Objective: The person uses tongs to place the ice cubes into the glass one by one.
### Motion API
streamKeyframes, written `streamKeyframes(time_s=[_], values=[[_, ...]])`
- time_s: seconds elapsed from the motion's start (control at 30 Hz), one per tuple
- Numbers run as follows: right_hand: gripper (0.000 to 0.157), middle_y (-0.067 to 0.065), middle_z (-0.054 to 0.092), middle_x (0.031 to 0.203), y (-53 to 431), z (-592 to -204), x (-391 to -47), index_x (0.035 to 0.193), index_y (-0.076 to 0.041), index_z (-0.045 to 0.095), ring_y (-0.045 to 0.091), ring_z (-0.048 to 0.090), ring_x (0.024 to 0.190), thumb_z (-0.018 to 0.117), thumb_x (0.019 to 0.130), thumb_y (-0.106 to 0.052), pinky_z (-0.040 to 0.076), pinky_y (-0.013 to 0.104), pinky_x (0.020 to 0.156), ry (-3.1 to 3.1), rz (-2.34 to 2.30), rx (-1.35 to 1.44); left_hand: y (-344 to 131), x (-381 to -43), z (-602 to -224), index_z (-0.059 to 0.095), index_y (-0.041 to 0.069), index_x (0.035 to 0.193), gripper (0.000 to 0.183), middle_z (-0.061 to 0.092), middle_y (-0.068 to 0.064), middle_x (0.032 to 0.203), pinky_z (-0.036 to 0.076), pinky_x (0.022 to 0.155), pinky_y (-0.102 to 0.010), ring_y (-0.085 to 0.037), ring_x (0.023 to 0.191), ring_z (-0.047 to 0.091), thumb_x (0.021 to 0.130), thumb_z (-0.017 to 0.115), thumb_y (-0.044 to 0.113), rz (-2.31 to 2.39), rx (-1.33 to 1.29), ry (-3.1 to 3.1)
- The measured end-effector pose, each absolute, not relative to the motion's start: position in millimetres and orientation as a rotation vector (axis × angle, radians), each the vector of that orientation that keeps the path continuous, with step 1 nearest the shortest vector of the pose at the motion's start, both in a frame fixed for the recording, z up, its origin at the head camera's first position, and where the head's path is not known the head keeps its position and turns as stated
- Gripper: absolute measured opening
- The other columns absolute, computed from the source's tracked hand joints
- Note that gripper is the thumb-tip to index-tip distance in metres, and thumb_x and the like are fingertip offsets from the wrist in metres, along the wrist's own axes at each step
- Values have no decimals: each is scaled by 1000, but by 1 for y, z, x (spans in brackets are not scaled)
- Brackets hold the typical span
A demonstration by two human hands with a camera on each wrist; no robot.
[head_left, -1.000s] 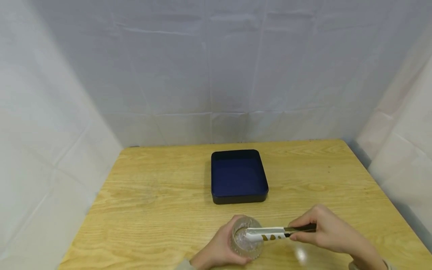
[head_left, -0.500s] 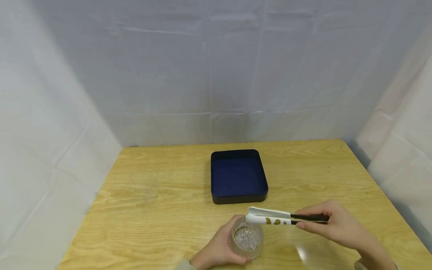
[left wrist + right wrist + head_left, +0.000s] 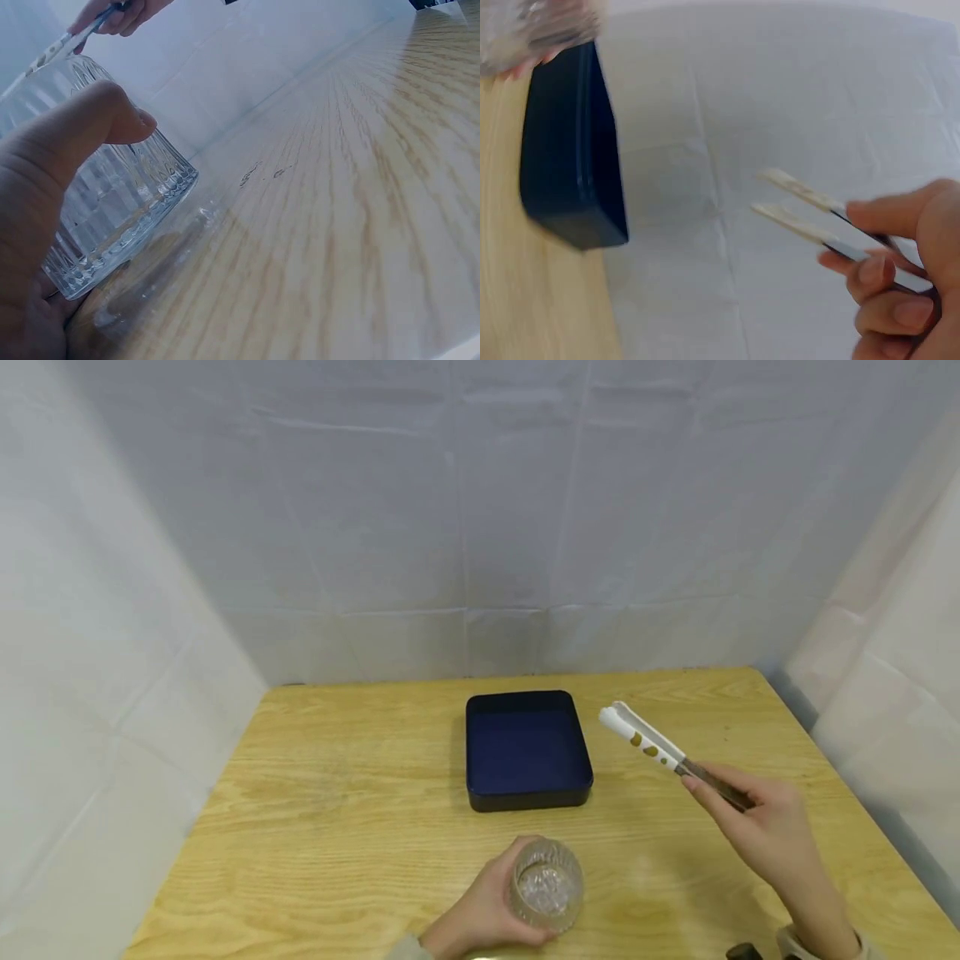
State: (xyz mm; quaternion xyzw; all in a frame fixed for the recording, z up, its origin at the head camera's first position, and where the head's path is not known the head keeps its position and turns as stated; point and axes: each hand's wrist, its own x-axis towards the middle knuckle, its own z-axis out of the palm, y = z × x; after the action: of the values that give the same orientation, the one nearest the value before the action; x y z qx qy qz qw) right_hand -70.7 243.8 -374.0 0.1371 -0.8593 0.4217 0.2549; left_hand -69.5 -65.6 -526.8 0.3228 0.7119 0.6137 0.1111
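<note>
My left hand [image 3: 491, 902] grips a clear ribbed glass [image 3: 547, 887] near the table's front edge, thumb and fingers wrapped round its side. Clear chunks that look like ice [image 3: 546, 890] lie inside the glass. My right hand [image 3: 772, 818] holds tongs [image 3: 648, 743] by their dark handle, raised above the table to the right of the glass. The white arms with brown spots point up and to the left. In the right wrist view the tips of the tongs [image 3: 780, 195] stand slightly apart with nothing between them.
A dark blue square tray [image 3: 528, 752] stands on the wooden table [image 3: 352, 793], behind the glass. White sheeting [image 3: 465, 527] hangs behind the table and along both sides. A small dark object [image 3: 742, 952] shows at the bottom edge, by the right sleeve.
The tongs have come up out of the glass and swung away to the right and back, now tilted upward. My left hand and the glass have stayed in place.
</note>
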Motion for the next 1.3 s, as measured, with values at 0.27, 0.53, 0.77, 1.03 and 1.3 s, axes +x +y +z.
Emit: streamKeyframes(time_s=[0.27,0.53,0.77,1.03,1.3], values=[[46,12,70,64,257,-400,-97,92,3,77,6,47,37,63,96,-40,27,16,33,-2158,573,348,-66,-69,-526,44,26,140,89,57,4,133,47,102,-35,-18,119,57,65,89,9,1799,941,2085],[16,5,54,46,266,-427,-117,76,-1,71,0,30,37,75,81,-16,17,21,33,-2129,475,182,-65,-70,-526,44,25,139,89,58,4,132,48,101,-36,-17,118,58,65,90,10,1800,963,2091],[28,-1,35,41,272,-456,-137,66,-3,60,1,16,37,71,89,-15,13,25,37,-2243,472,-35,-66,-70,-525,43,25,140,90,58,4,132,48,102,-36,-17,118,58,65,89,9,1788,965,2104],[25,15,57,52,274,-486,-159,91,5,72,24,42,38,69,91,-19,23,32,36,-2318,554,-208,-66,-69,-525,43,26,140,89,57,3,133,47,102,-36,-18,120,57,66,90,10,1802,935,2071],[29,24,70,77,266,-506,-173,100,4,73,40,63,60,66,94,-23,44,51,50,-2348,678,-304,-66,-66,-524,43,26,140,89,57,3,133,47,102,-35,-19,120,57,66,90,11,1797,936,2063]])
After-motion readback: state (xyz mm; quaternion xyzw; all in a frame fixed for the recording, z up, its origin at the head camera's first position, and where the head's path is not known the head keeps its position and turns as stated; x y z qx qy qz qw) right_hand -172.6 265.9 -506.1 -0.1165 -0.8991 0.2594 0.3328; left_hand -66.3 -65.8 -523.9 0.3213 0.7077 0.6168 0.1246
